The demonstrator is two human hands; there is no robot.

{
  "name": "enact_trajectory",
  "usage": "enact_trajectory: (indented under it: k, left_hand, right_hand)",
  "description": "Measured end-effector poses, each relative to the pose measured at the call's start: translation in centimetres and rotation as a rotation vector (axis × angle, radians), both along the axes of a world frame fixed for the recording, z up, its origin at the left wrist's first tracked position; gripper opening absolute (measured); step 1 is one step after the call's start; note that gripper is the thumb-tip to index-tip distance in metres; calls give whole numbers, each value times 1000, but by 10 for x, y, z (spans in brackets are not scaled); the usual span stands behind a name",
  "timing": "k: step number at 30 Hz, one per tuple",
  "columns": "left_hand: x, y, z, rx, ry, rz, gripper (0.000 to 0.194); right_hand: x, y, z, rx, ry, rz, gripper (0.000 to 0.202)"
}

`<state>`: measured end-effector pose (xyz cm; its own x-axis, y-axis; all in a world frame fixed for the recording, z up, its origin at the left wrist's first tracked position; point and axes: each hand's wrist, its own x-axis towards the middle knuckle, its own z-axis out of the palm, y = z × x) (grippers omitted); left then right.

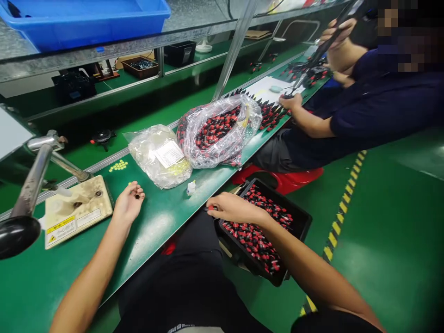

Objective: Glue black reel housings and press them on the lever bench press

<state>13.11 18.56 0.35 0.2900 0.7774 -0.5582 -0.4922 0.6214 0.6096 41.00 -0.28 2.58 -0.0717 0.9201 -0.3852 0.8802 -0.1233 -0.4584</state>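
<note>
Two bare hands are ours here. Our right hand (231, 207) pinches a red-and-black piece (211, 208); below and beside that hand sits the black bin (302, 219) full of similar pieces. Our left hand (130, 201) has curled fingers, though we cannot tell what they grip. Beyond it lie yellow discs (119, 165); left of it stands a press (88, 203).

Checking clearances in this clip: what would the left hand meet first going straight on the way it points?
The left hand would probably meet the labelled clear plastic bag first, though one view leaves height and depth unclear.
</note>
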Motion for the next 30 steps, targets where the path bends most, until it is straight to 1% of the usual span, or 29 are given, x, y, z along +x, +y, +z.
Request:
enact_trajectory:
  k: [1, 2, 3, 5, 6, 8, 10, 11, 12, 13, 14, 15, 16, 17, 18, 19, 20, 22, 24, 25, 27, 30]
  left_hand:
    - [0, 6, -4, -54, 17, 40, 19]
    - [1, 9, -7, -86, 31, 65, 24]
    - [2, 10, -9, -95, 39, 80, 29]
    - [4, 8, -8, -68, 47, 89, 32]
    - [5, 6, -6, -43, 48, 77, 32]
    - [7, 2, -2, 2, 45, 31, 26]
    - [6, -1, 1, 27, 47, -18, 22]
    - [6, -2, 2, 40, 46, -38, 22]
    - [5, -3, 3, 58, 40, -56, 22]
    - [5, -4, 3, 80, 28, -73, 21]
    - [4, -4, 3, 106, 16, -87, 19]
    - [4, -5, 3, 131, 5, -99, 15]
    - [4, -6, 3, 153, 0, -112, 13]
    - [4, -7, 3, 167, 2, -124, 14]
    - [4, -7, 3, 175, 7, -134, 15]
    - [4, -8, 3, 182, 11, -144, 17]
    - [4, -9, 4, 187, 12, -149, 18]
    - [4, -11, 5, 195, 20, -148, 18]
    - [4, -13, 8, 204, 41, -146, 18]
    - [3, -14, 9, 210, 51, -150, 19]
    - [3, -16, 11, 230, 55, -162, 23]
    - [4, -17, 14, 263, 39, -163, 29]
  right_hand:
    - [13, -11, -8, -79, -197, -25, 16]
    - [24, -22, -18, -168, -338, -62, 13]
    - [34, -32, -28, -244, -424, -99, 11]
    - [52, -48, -45, -347, -496, -164, 5]
    - [61, -53, -51, -373, -509, -191, 3]
    - [76, -59, -53, -404, -529, -235, 5]
    - [89, -55, -41, -382, -503, -249, 9]
    - [94, -48, -32, -314, -446, -249, 15]
    - [97, -39, -20, -201, -368, -255, 21]
    - [98, -27, -6, -50, -285, -269, 27]
    - [98, -13, 8, 129, -211, -291, 32]
    - [96, 5, 22, 299, -185, -322, 36]
    - [94, 24, 35, 425, -219, -345, 38]
    - [91, 46, 46, 498, -297, -356, 38]
    - [88, 68, 55, 510, -383, -357, 38]
    - [86, 90, 62, 475, -462, -366, 37]
    - [83, 111, 67, 395, -524, -373, 35]
    - [79, 147, 70, 236, -575, -381, 29]
    - [77, 174, 68, 148, -573, -386, 31]
    - [77, 182, 66, 130, -568, -389, 34]
    - [80, 192, 63, 100, -564, -394, 37]
    - [92, 190, 65, 114, -554, -392, 30]
